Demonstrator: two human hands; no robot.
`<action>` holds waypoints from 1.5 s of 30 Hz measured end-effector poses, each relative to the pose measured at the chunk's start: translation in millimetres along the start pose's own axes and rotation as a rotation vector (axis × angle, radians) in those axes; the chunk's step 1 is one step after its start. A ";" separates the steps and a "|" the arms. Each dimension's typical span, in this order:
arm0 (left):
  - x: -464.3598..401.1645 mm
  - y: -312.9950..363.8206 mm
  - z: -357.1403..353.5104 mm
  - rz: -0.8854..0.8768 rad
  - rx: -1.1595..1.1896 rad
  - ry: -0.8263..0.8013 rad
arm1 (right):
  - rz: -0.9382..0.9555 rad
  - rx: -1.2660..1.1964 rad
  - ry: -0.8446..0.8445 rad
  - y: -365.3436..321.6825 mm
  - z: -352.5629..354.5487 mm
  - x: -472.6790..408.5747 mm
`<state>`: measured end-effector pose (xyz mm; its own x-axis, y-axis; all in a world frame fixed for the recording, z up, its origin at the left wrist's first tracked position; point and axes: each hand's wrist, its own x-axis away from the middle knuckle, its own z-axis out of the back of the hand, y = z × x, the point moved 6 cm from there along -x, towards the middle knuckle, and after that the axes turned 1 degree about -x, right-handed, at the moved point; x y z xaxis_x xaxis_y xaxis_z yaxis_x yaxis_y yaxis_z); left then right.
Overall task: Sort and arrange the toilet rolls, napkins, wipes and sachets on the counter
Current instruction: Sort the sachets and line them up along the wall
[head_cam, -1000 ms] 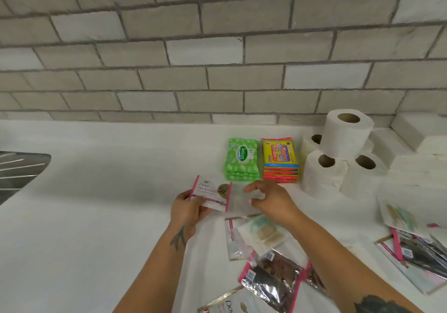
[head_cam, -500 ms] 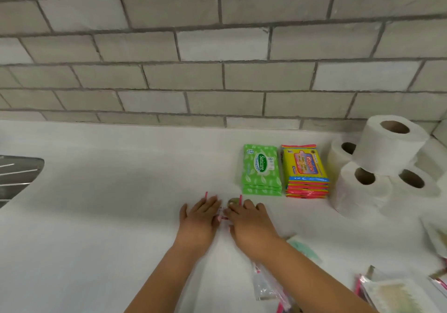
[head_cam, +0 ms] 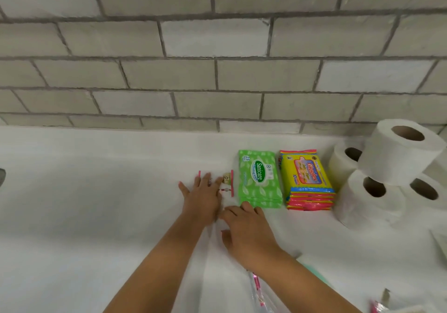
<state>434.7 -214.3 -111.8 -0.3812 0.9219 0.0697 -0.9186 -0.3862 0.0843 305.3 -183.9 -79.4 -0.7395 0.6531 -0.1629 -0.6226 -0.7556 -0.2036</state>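
Left hand (head_cam: 202,200) lies flat, fingers straight and spread, pressing a white sachet (head_cam: 226,183) with pink side edges onto the white worktop (head_cam: 96,204). No grip there at all: the fingers are apart, simply resting on the sachet. The sachet lies just left of the green Sanicare wipes stack (head_cam: 260,179), almost touching it, mostly hidden under the hand.

Right hand (head_cam: 246,233) sits in front of the green stack, palm down, fingers relaxed and lightly bent, holding nothing; its fingertips reach the stack's near edge, and I cannot tell whether they touch it.

Right of the green stack, just beside it, lies the yellow Giggles wipes stack (head_cam: 308,179). Further right stand the toilet rolls (head_cam: 372,199), three on end on the worktop and a fourth perched on top. More sachets (head_cam: 257,288) peek out under the right forearm, nearer the camera than the green stack. Behind it all runs a grey tiled wall (head_cam: 217,71).
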 end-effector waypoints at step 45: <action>82.7 41.6 42.7 0.077 0.294 0.153 | -0.458 -0.015 -0.451 72.6 44.3 190.4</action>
<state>369.5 -155.5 -60.0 -0.4800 0.8752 -0.0608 -0.8254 -0.4270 0.3694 107.9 -116.6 -82.4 -0.4368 0.8223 0.3648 -0.8995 -0.4022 -0.1705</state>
